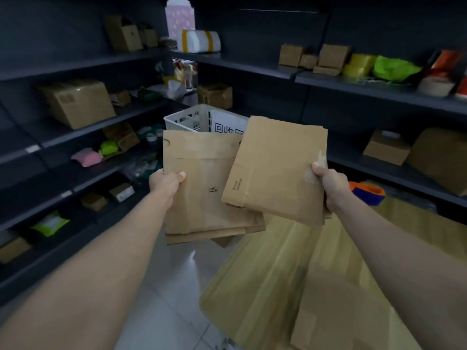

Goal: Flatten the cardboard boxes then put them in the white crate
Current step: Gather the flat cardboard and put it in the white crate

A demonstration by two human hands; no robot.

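My left hand (165, 181) grips the left edge of a flattened brown cardboard box (199, 188), held up in front of me. My right hand (328, 184) grips the right edge of a second flattened cardboard box (275, 170), which is tilted and overlaps the first one's right side. Behind both boxes, in the corner of the shelving, stands the white crate (183, 120) with slotted walls; a white sheet with printed characters leans inside it. The crate's lower part is hidden by the held boxes.
Dark shelves (83, 133) run along the left and back right, loaded with closed cardboard boxes (80, 102), coloured bags and tape rolls. A large flat cardboard sheet (290, 286) lies low at the right. The floor (171, 286) is pale tile.
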